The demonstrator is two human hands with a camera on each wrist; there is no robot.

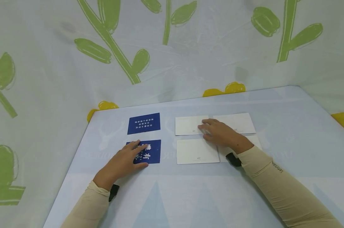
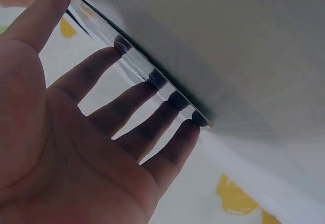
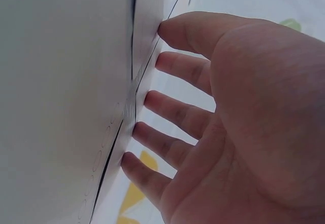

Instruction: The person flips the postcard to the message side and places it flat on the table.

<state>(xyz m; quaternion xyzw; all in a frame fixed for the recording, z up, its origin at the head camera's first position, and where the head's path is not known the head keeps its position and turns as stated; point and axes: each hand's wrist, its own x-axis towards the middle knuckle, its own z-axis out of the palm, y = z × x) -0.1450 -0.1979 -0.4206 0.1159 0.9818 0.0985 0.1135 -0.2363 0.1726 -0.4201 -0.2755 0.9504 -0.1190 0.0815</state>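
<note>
Leaf-printed fabric (image 1: 211, 53) rises behind the pale bench (image 1: 297, 152). On the near blue card (image 1: 153, 152) (white characters across it), the left hand (image 1: 123, 164) rests, fingers spread, grasping nothing. Beyond that card lies the far blue card (image 1: 144, 123); right of it, four white cards (image 1: 197, 152), touched by the ungripping right hand (image 1: 221, 134).

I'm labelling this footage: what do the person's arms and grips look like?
The left sleeve is close-fitting, beige and plain where it shows; the right sleeve matches but carries small dark lettering. A black piece shows by each sleeve's end. The left grip and right grip are ungloved, no rings visible.
</note>
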